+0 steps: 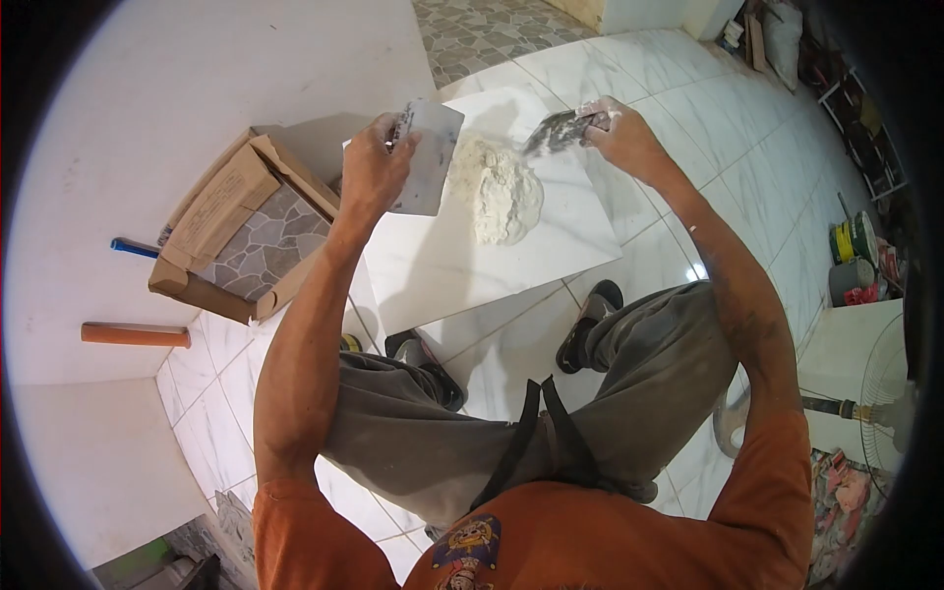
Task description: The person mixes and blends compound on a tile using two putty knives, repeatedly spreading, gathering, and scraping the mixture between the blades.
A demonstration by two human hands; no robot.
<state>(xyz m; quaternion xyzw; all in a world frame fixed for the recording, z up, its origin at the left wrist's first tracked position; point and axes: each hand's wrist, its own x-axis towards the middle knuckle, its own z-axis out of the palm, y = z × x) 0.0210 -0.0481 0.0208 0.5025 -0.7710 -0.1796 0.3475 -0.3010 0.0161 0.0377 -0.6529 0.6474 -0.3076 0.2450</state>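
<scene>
My left hand (376,167) is closed around the grip of a flat metal plastering trowel (433,162), its broad plate tilted up beside the heap. A smaller putty knife (559,132), smeared with pale paste, is held in my right hand (621,140), its blade pointing left toward the heap's upper edge. Between the two tools lies a mound of off-white, lumpy paste or powder (506,202). It rests on a loose white marbled tile (423,285) on the floor. White residue coats the fingers of my right hand.
An opened cardboard box with stone-patterned tiles (265,241) stands left of the board. An orange-brown bar (136,335) and a blue-handled tool (134,248) lie near the left wall. Paint cans (854,241) and a fan (885,413) are at the right. My feet flank the tile's near edge.
</scene>
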